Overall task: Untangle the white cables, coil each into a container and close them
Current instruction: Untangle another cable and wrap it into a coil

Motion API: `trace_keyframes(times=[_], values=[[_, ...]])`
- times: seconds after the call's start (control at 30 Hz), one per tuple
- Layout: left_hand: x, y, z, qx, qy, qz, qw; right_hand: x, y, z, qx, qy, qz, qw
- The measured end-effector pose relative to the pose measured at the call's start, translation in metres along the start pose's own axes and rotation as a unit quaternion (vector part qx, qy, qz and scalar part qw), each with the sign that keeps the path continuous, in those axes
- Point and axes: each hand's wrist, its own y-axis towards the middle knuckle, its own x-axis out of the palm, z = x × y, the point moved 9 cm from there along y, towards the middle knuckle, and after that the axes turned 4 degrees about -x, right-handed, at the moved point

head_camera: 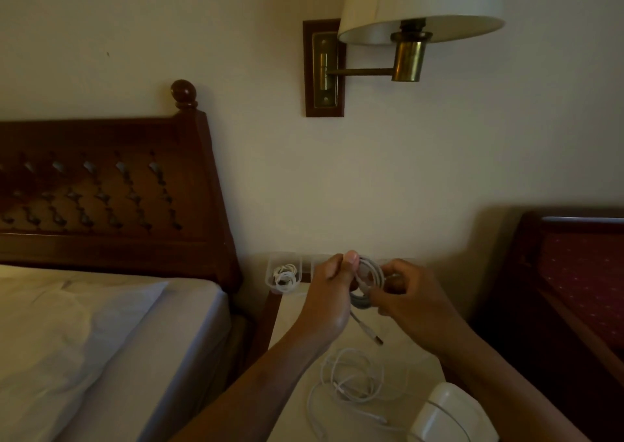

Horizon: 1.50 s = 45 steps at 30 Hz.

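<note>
Sprawling loose cable (pixel 342 389) beside white object (pixel 450 414)

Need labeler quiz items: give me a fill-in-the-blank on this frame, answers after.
1. The left hand and right hand hold a white cable wound into a ____.
2. Its plug hangs ____ the hands.
3. The clear container left of the hands already holds a coiled ____.
4. A second cable on the nightstand is not yet ____.

Missing words: coil; below; cable; coiled.
</note>
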Motion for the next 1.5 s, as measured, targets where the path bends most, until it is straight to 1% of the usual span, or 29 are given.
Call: trace_keyframes(times=[0.03,0.1,0.2,0.3,0.4,0.43,0.47,0.57,0.63,0.73,0.8,0.9,1.03,1.13,1.23,1.33,1.43,1.5], values=[[0.0,0.0,-0.001,-0.005,-0.004,0.006,1.0,0.0,-0.001,-0.002,-0.013,0.003,0.004,1.0],[-0.001,0.0,-0.003,-0.029,-0.025,0.022,0.999,0.002,-0.003,-0.006,-0.029,0.048,0.005,0.998],[-0.002,0.0,-0.006,-0.075,-0.055,0.038,0.995,0.004,-0.006,-0.007,-0.035,0.112,0.008,0.993],[0.001,0.0,-0.004,-0.085,-0.036,0.013,0.996,0.006,-0.007,0.0,-0.022,0.182,0.01,0.983],[0.001,-0.002,-0.003,-0.087,-0.039,0.011,0.995,0.011,-0.01,0.007,0.007,0.29,-0.003,0.957],[0.002,-0.003,-0.004,-0.09,-0.035,0.012,0.995,0.012,-0.01,0.009,0.02,0.315,-0.001,0.949],[0.002,-0.002,-0.007,-0.093,-0.028,0.01,0.995,0.012,-0.011,0.01,0.026,0.318,0.002,0.948],[0.001,-0.002,-0.01,-0.092,-0.016,0.002,0.996,0.008,-0.012,0.006,-0.006,0.215,0.019,0.976],[0.002,-0.001,-0.004,-0.068,-0.014,-0.017,0.997,0.004,-0.011,0.0,-0.025,0.164,0.032,0.986],[0.003,-0.004,0.002,-0.045,-0.028,-0.054,0.997,-0.002,-0.009,-0.006,-0.041,0.152,0.049,0.986],[0.002,-0.005,0.003,-0.046,-0.015,-0.064,0.997,-0.005,-0.009,-0.009,-0.047,0.158,0.056,0.985],[-0.003,-0.003,0.005,-0.047,0.0,-0.055,0.997,-0.002,-0.011,-0.009,-0.049,0.147,0.051,0.987],[-0.009,-0.002,-0.002,-0.091,-0.02,-0.041,0.995,-0.001,-0.013,-0.018,-0.089,0.06,0.018,0.994],[-0.006,-0.004,-0.01,-0.123,-0.055,-0.08,0.988,-0.001,-0.014,-0.024,-0.105,0.072,-0.019,0.992],[0.0,-0.007,-0.01,-0.124,-0.057,-0.114,0.984,-0.007,-0.011,-0.018,-0.072,0.091,-0.004,0.993],[0.002,-0.009,-0.009,-0.12,-0.048,-0.118,0.985,-0.011,-0.01,-0.011,-0.051,0.076,0.026,0.995],[0.001,-0.011,-0.01,-0.113,-0.072,-0.113,0.985,-0.012,-0.01,-0.013,-0.071,0.081,0.025,0.994],[0.002,-0.011,-0.008,-0.089,-0.061,-0.102,0.989,-0.012,-0.01,-0.017,-0.09,0.087,0.016,0.992]])
